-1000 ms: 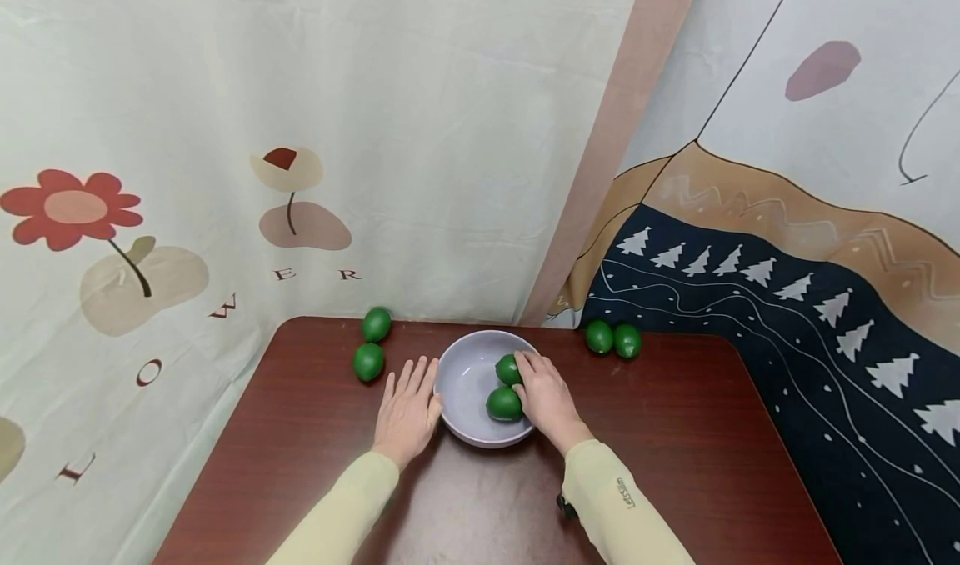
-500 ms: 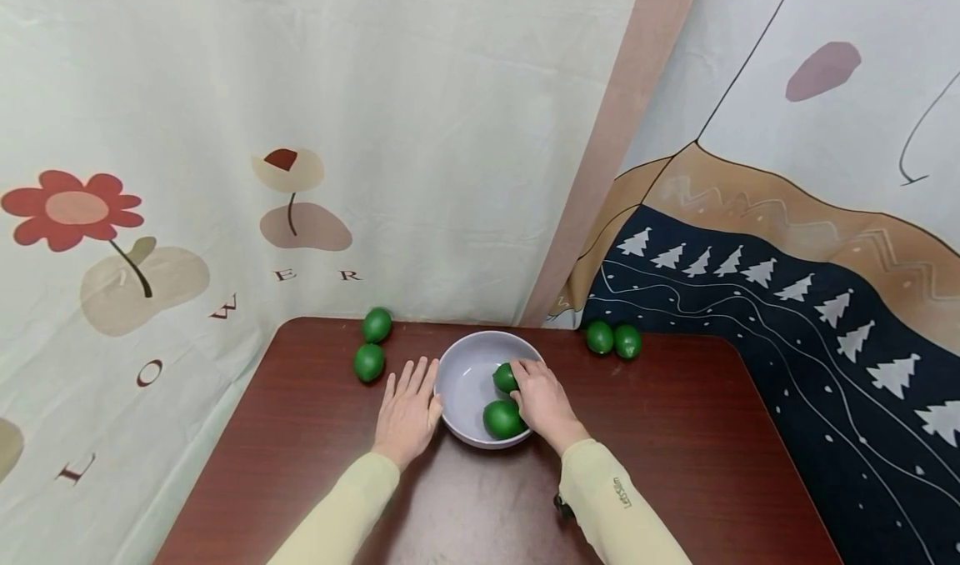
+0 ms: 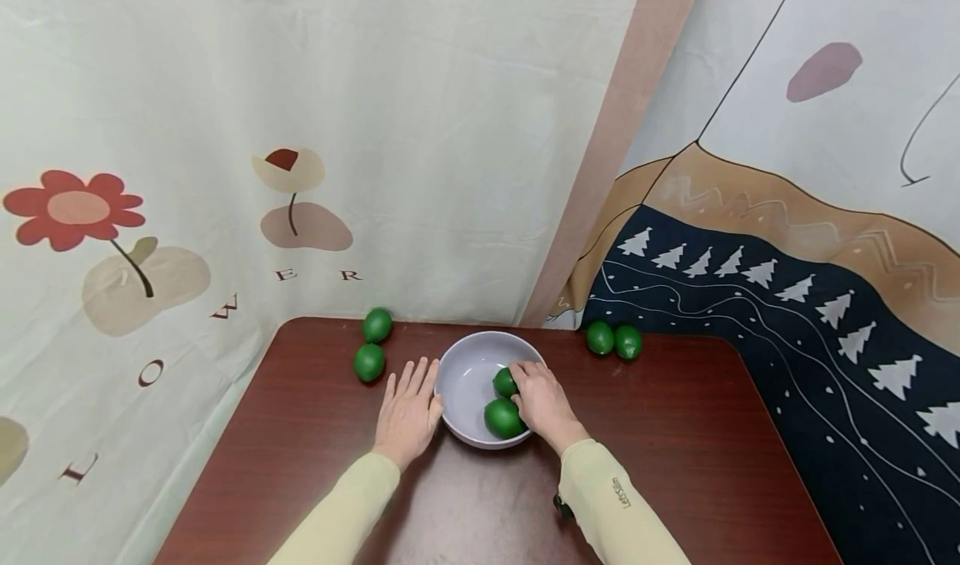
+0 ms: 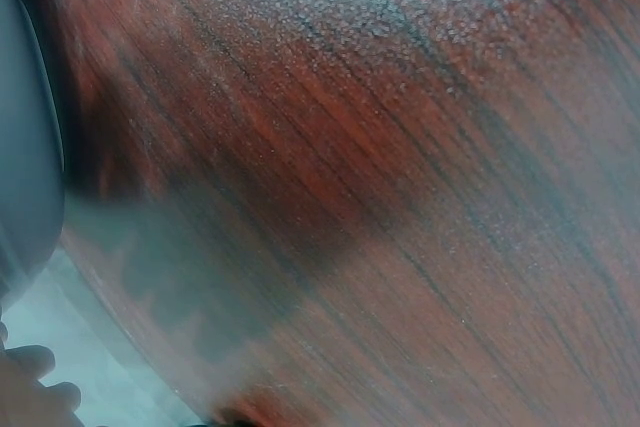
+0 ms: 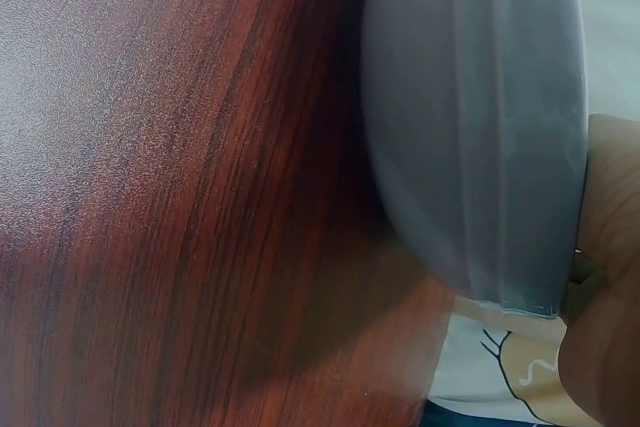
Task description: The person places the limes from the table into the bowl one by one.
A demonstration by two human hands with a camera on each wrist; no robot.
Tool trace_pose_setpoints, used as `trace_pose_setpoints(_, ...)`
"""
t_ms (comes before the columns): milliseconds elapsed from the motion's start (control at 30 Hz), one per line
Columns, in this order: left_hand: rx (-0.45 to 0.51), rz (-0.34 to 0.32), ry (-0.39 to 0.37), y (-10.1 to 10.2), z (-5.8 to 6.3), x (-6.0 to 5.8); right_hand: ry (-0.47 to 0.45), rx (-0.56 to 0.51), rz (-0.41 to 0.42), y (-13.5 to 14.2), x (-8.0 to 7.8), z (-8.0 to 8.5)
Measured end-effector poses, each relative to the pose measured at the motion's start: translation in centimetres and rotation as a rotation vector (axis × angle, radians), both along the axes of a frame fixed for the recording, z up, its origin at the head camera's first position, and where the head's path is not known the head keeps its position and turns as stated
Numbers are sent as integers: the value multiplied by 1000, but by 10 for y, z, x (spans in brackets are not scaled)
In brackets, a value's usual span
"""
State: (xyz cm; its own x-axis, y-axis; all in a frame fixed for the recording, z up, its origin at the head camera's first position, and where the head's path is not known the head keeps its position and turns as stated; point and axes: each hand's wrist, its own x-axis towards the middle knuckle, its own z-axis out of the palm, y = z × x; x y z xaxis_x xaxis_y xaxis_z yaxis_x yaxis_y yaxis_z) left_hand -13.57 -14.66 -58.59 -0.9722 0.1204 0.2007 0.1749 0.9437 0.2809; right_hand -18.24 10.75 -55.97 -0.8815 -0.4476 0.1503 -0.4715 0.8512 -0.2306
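Note:
A pale lavender bowl (image 3: 463, 398) stands on the table in the head view; its outer wall (image 5: 470, 127) fills much of the right wrist view. Two green limes lie inside it. My right hand (image 3: 546, 400) reaches over the right rim, fingers curled onto the farther lime (image 3: 504, 382) and hiding its right side. The nearer lime (image 3: 503, 418) lies just below those fingertips. My left hand (image 3: 407, 413) lies with straight, spread fingers at the bowl's left side, its thumb against the bowl. In the left wrist view only some fingertips (image 4: 35, 377) show at the lower left corner.
Two limes (image 3: 372, 344) lie at the back left of the dark red-brown wooden table (image 3: 660, 448). Another pair of limes (image 3: 612, 340) sits side by side near the back right edge. A printed curtain (image 3: 450, 173) hangs right behind the table.
Over the last second my right hand and the farther lime shifted slightly toward me. The nearer lime moved a little toward the near side of the bowl. My left hand stayed still.

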Motion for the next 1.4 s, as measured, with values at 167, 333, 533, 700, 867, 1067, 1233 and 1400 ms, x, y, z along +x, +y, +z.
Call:
trace_pose_setpoints(167, -6, -3, 13, 0, -1, -1, 32, -7, 15, 0, 1, -1)
trace_pose_setpoints(333, -13, -1, 13, 0, -3, -2, 61, -3, 27, 1, 1, -2)
trace_pose_setpoints(533, -4, -3, 16, 1, -3, -3, 46, -5, 24, 1, 1, -2)
trace_pose_setpoints(700, -5, -1, 8, 1, -2, -2, 48, -4, 33, 1, 2, 0)
trace_pose_setpoints(867, -2, -2, 20, 1, -2, -2, 47, -6, 34, 1, 2, 0)
trace_pose_setpoints(1067, 2, -2, 24, 1, -2, -1, 39, -26, 21, 1, 3, 1)
trace_pose_setpoints(1233, 4, -4, 30, 2, -2, -1, 25, -32, 13, 2, 4, 2)
trace_pose_setpoints(1400, 4, -3, 30, 1, -1, -1, 5, -52, 15, 4, 6, 4)
